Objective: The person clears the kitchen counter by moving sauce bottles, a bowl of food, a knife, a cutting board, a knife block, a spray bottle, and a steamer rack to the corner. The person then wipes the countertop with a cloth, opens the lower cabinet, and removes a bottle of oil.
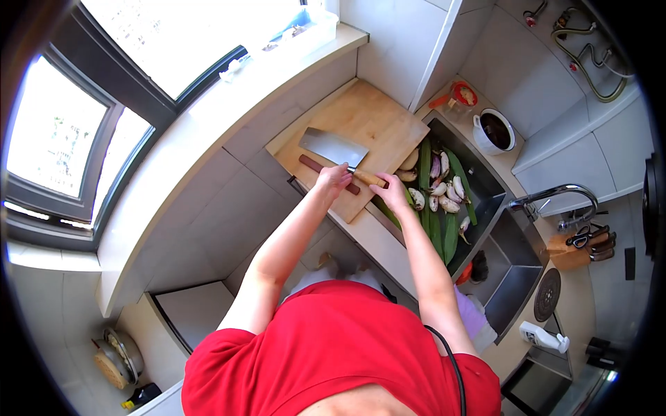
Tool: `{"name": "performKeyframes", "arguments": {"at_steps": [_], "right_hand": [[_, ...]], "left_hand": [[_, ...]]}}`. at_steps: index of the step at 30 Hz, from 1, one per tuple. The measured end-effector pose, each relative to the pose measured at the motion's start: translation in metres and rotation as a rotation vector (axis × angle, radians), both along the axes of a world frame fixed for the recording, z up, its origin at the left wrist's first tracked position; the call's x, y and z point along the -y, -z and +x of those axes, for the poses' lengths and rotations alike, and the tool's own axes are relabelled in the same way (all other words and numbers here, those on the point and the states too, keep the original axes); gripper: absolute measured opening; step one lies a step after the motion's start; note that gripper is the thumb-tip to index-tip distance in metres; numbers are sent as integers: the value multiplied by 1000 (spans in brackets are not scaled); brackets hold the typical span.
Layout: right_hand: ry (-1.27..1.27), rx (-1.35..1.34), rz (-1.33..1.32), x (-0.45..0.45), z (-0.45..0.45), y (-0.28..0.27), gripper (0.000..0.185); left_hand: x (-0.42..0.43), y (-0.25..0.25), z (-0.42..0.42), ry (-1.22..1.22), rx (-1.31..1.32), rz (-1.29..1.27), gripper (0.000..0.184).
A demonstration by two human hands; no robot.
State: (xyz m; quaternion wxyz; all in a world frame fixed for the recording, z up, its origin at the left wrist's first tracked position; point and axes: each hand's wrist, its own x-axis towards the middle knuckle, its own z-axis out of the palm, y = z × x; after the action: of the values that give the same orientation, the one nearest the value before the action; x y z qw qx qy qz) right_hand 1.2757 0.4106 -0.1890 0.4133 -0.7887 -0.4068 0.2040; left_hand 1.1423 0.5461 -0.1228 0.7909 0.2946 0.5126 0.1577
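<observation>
On the wooden cutting board [378,114] lies a cleaver [333,146], its broad steel blade pointing away to the left and its light wooden handle toward me. My left hand [334,177] has its fingers closed at the neck, where blade meets handle. The end of the handle is between the fingers of my right hand [393,192]. Beneath my left hand, a reddish-brown bar [310,163] crosses the board; its kind is unclear. Just right of my right hand, the sink's near basin holds long green vegetables [451,236] and several pale, purple-streaked eggplants [449,206].
Beyond the sink [510,274] stand a white pot [494,132] with dark contents and a red-rimmed strainer [463,93]. A faucet [562,194] arches over the sink. Farther right are a knife block [569,252] and a white bottle [543,338]. A windowsill [229,111] runs along the left.
</observation>
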Motion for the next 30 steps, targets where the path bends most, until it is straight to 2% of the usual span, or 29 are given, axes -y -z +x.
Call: {"name": "performKeyframes", "arguments": {"at_steps": [2,4,6,7,8,10,13,17,21,22,24,25,30], "right_hand": [[-16,-440,91,5,-4,-28,47],[14,-462,69,10,-6,-48,42],[68,-630,119,14,-1,-50,42],[62,-743,171,16,2,-49,43],[62,-740,169,17,4,-47,43],[109,-933,266,22,7,-46,43],[93,-870,220,26,10,-44,43],[175,-843,204,18,8,-43,42],[213,-768,157,14,10,-42,42],[210,-754,150,14,10,-43,42],[210,-745,147,14,11,-44,42],[187,-729,179,15,11,-42,42],[125,-644,247,15,11,-41,41]], "left_hand": [[-5,5,4,-92,23,-35,41],[-14,18,13,-111,41,-75,39],[-19,28,26,-295,-19,-39,24],[-21,27,30,-336,13,-102,21],[-22,28,34,-336,16,-105,21],[-22,30,40,-300,-7,-121,17],[-27,32,42,-164,-39,-61,16],[-32,25,38,-162,-16,-5,15],[-36,10,19,162,-228,515,34],[-39,9,11,164,-235,518,34],[-47,3,-9,383,-461,1163,37],[-48,-1,-21,462,-631,1389,38],[-61,-4,-53,611,-707,1503,41]]}}
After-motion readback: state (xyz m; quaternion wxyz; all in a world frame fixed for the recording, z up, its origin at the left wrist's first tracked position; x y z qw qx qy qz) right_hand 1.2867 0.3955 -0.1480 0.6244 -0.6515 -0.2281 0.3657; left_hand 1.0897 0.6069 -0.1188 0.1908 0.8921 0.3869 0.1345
